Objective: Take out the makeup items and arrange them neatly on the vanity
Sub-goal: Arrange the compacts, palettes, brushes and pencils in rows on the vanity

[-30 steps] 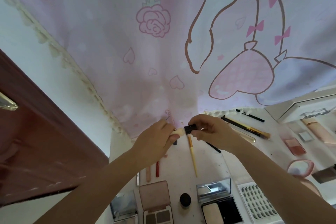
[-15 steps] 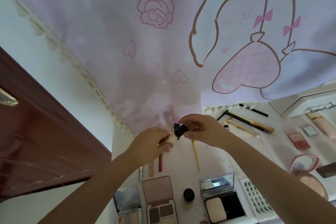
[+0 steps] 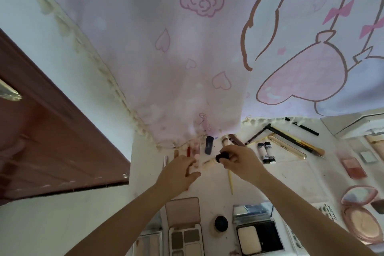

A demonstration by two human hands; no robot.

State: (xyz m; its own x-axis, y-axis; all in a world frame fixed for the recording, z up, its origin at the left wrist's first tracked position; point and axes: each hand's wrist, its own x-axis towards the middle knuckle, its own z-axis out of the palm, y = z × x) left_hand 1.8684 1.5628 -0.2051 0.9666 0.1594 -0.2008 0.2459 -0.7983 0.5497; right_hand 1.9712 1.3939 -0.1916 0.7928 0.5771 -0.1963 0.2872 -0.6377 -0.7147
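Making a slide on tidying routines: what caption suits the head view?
Right hand grips a black-capped beige tube over the vanity, left hand open beside it.

- The curtain (image 3: 187,48) is pale pink shading to lilac, printed with a pink-outlined rose, small outlined hearts, pink bows and a brown-outlined cartoon figure; its hem is cream.
- The desk (image 3: 207,185) is off-white.
- The door (image 3: 52,131) is reddish brown.
- The tube (image 3: 209,145) is dark navy.
- The brush (image 3: 230,181) has a pale yellow handle.
- The eyeshadow palette (image 3: 185,235) holds grey-brown and cream pans under a dusty pink lid.
- The round compact (image 3: 361,214) is peach-pink.
- The small jar (image 3: 221,223) is black.
- The powder compact (image 3: 259,239) is black with a cream pan.
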